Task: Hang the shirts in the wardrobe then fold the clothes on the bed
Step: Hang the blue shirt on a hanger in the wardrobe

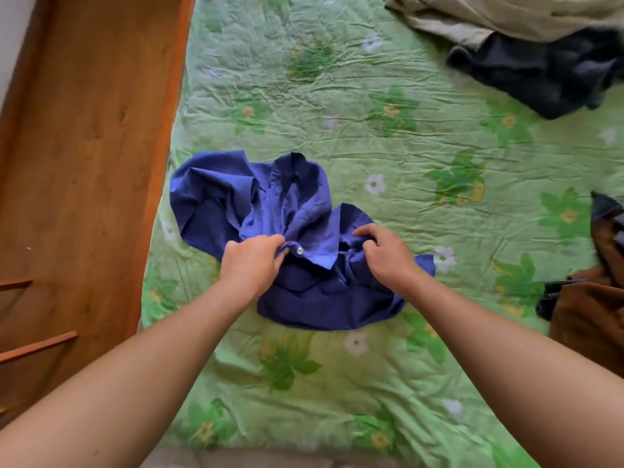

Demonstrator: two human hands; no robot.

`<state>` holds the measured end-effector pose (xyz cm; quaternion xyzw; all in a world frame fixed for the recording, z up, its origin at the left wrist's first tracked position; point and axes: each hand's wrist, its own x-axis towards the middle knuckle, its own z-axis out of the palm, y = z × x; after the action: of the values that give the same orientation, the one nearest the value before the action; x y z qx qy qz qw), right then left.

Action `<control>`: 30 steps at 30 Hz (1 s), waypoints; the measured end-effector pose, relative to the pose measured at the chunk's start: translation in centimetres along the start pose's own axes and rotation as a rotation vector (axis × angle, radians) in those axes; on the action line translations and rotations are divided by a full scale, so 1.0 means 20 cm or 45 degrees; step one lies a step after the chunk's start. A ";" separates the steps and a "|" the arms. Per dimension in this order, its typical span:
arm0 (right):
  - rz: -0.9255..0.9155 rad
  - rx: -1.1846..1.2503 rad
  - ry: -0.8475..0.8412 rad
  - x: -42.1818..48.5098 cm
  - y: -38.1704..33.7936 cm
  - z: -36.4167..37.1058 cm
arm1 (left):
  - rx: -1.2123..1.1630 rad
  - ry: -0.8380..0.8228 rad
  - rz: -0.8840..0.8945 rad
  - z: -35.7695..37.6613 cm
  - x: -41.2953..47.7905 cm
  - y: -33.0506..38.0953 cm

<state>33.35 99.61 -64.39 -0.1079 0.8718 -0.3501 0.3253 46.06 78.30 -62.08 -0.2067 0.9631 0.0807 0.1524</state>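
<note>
Currently a crumpled blue button-up shirt (pixel 287 238) lies on the green floral bed sheet (pixel 337 96), toward the sheet's left edge and on the side nearest the person. Two bare forearms (pixel 175 346) reach in from the bottom of the view and meet on the garment. The left hand (pixel 251 261) has its fingers curled and pinches a fold along the shirt's front edge, its fingertips just beside a small white button (pixel 300 251). The right hand (pixel 385 251) sits on the right part of the shirt, its fingers bent down into a bunch of the fabric and gripping it; how much cloth is gathered under the palm cannot be told. Between the two hands the cloth rises in a loose ridge, and a lighter blue flap hangs over a darker layer below. The far half of the shirt spreads in wrinkles toward the upper left, reaching the border of the sheet. Left of the sheet runs an orange-brown wooden panel (pixel 84 130), with two thin wooden slats (pixel 37 346) showing at its lower part. In the top right corner a beige garment (pixel 506 15) lies rumpled, and a dark grey garment (pixel 540 76) lies just below it, partly covered by it. At the right edge a brown garment (pixel 591 319) is heaped on the sheet, well apart from the shirt.
</note>
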 end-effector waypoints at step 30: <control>-0.869 -0.769 0.571 -1.31 -1.49 -1.56 | -0.960 0.507 0.027 -2.19 -1.05 0.25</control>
<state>32.06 105.64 -14.34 -0.3980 0.8976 -0.1833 -0.0486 50.84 81.09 -13.62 -0.2495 0.8789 0.3874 -0.1236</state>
